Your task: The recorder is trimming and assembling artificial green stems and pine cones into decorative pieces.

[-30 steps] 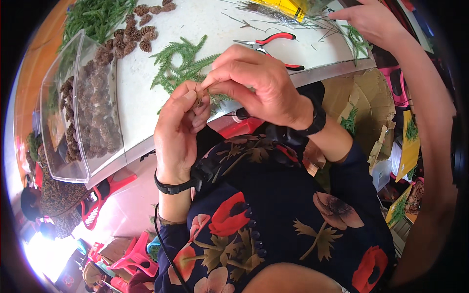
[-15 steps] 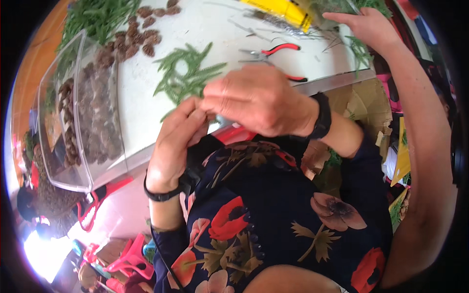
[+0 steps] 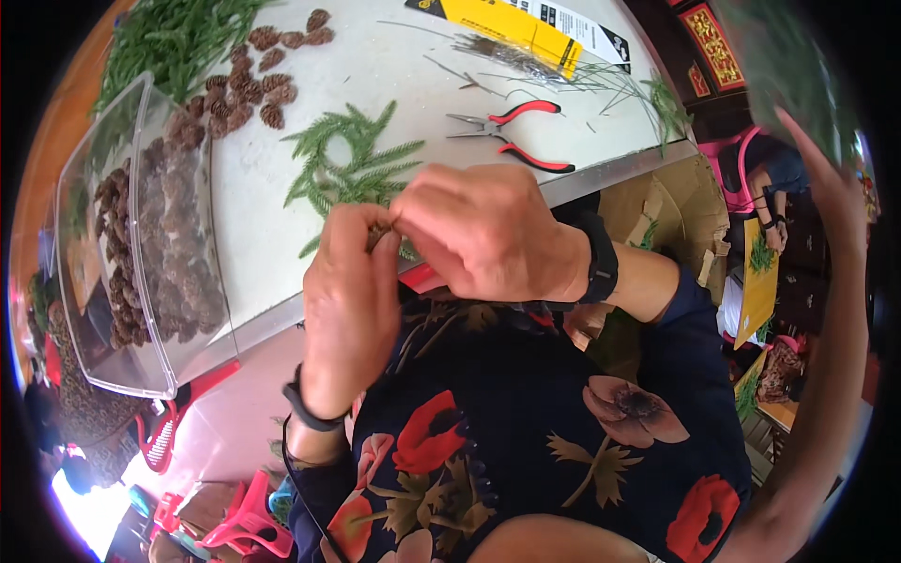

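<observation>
Brown and scaly, a small pine cone (image 3: 377,235) sits pinched between my two hands just over the near edge of the white table (image 3: 272,225), and only a sliver of it shows between my fingers. My left hand (image 3: 349,310) cradles it from below, thumb and fingers closed round it. My right hand (image 3: 483,233) comes over from the other side, fingertips nipped tight at the cone's top; whether they also hold a wire or a stem there I cannot tell, since the fingers hide it.

I judge the cone to be very light, dry and stiff, with woody scales that give good friction but would snap or flake if I squeezed hard. The best hold seems to be round its body, with gentle pressure spread over several scales, leaving the tip or base free for the other hand to work on.

Just beyond my hands lie green fir sprigs (image 3: 352,169), soft and springy, and red-handled pliers (image 3: 516,136) lie further right. More cones lie loose on the table (image 3: 253,89) and fill a clear plastic bin (image 3: 141,244) to my left.
</observation>
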`<move>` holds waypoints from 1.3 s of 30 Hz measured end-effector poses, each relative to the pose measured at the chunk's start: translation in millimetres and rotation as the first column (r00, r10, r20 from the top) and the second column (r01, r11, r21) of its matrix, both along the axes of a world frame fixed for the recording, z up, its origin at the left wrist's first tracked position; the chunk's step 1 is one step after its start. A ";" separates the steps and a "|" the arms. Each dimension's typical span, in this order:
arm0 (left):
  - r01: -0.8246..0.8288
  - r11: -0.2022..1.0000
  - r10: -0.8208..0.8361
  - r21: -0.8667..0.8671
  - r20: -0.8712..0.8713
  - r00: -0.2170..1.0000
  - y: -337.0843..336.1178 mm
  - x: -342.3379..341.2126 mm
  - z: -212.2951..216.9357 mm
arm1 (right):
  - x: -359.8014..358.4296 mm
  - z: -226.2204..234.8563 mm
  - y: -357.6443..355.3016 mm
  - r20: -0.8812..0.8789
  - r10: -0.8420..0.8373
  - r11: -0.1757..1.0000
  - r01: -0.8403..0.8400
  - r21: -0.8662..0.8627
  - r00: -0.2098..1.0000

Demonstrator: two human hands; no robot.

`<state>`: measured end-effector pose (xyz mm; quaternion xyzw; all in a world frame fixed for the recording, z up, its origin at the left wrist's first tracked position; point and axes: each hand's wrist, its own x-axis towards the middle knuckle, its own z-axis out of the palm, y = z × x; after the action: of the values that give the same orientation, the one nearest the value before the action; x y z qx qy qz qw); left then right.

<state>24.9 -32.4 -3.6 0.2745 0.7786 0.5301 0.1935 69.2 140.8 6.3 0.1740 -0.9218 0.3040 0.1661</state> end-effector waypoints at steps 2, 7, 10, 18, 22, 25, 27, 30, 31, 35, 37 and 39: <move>-0.135 0.978 0.071 -0.157 -0.358 0.931 9.8 5.5 0.4 | -3.8 -3.4 -0.8 0.088 -0.011 0.996 0.018 -0.082 0.996; -0.160 0.981 0.126 -0.106 -0.276 0.953 2.8 -0.7 -3.6 | -16.2 -7.1 5.9 0.206 0.037 0.956 0.026 -0.293 0.978; -0.110 0.994 0.105 0.014 0.201 0.974 -4.1 -8.7 7.0 | -21.7 -2.3 16.3 0.150 0.127 0.940 -0.070 -0.333 0.980; -0.130 0.969 -0.036 0.210 0.642 0.766 -11.1 -13.1 7.0 | -37.3 5.0 27.6 -0.041 0.383 0.893 -0.381 -0.240 0.923; -0.107 0.961 -0.109 0.255 0.706 0.700 -10.2 -9.1 4.8 | -36.2 0.9 28.7 -0.113 0.407 0.902 -0.419 -0.108 0.906; -0.091 0.964 -0.122 0.249 0.720 0.683 -7.1 -3.9 5.4 | -33.9 -2.5 31.3 -0.137 0.409 0.904 -0.421 -0.077 0.902; -0.081 0.975 -0.094 0.208 0.713 0.695 -5.1 -0.9 5.5 | -33.7 -4.5 33.3 -0.196 0.401 0.911 -0.412 -0.016 0.895; -0.088 0.968 -0.118 0.235 0.735 0.668 -4.2 -0.4 2.3 | -31.5 -5.2 33.4 -0.247 0.388 0.918 -0.395 0.021 0.888; -0.093 0.964 -0.129 0.249 0.745 0.655 -3.6 -0.2 1.9 | -31.0 -5.2 32.8 -0.269 0.382 0.921 -0.389 0.028 0.884; -0.067 0.975 -0.095 0.210 0.674 0.732 -1.2 0.9 4.6 | -15.0 -0.2 26.4 -0.186 0.262 0.964 -0.265 0.012 0.947; -0.053 0.992 -0.002 0.116 0.433 0.901 7.0 8.4 0.6 | -10.1 -0.2 25.1 -0.132 0.202 0.979 -0.204 0.004 0.970; -0.109 0.992 0.098 -0.061 -0.168 0.981 15.8 15.5 -3.1 | -6.8 -5.0 25.7 0.125 0.123 0.983 -0.103 -0.152 0.984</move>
<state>40.4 -16.6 -6.7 0.2694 0.8231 0.4877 0.1102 62.4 166.4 1.3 0.1929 -0.8949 0.3902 0.0985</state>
